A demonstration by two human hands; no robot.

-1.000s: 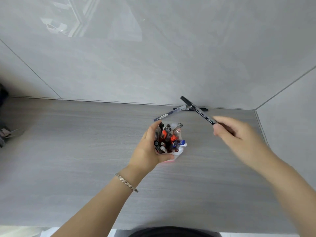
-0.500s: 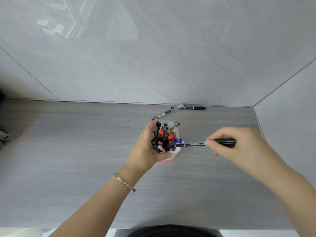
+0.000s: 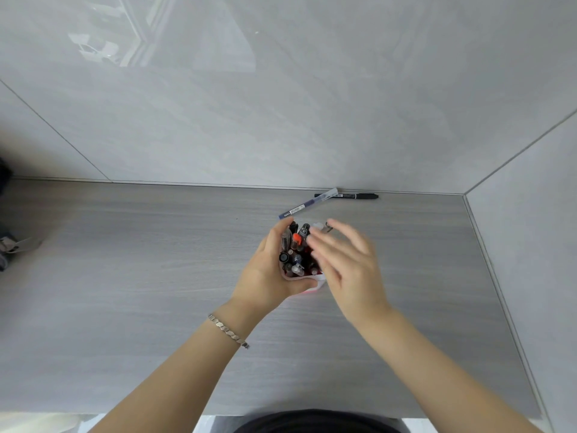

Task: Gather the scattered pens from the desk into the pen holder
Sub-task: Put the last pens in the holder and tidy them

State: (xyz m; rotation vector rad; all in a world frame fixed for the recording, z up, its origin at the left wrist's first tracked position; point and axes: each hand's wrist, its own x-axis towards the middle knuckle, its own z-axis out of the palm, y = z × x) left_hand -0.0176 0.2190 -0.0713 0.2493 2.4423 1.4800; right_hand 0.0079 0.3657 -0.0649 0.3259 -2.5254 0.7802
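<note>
A pen holder (image 3: pixel 313 284) with a white and pink wall stands mid-desk, packed with several pens (image 3: pixel 295 251). My left hand (image 3: pixel 268 273) wraps around its left side. My right hand (image 3: pixel 346 264) hovers over the holder's right part, blurred, fingers spread, holding nothing that I can see. It hides part of the holder's mouth. Two pens lie on the desk behind the holder by the wall: a blue pen with a clear cap (image 3: pixel 307 204), lying at a slant, and a black marker (image 3: pixel 359 195) along the wall edge.
The grey wood-grain desk (image 3: pixel 125 276) ends at a tiled wall behind and a side wall on the right. A dark object (image 3: pixel 6 251) sits at the far left edge. The desk's front edge runs along the bottom.
My right hand brought a black pen from above the desk to the holder; the pen is no longer in the hand, which now sits open over the holder. My left hand kept its hold.
</note>
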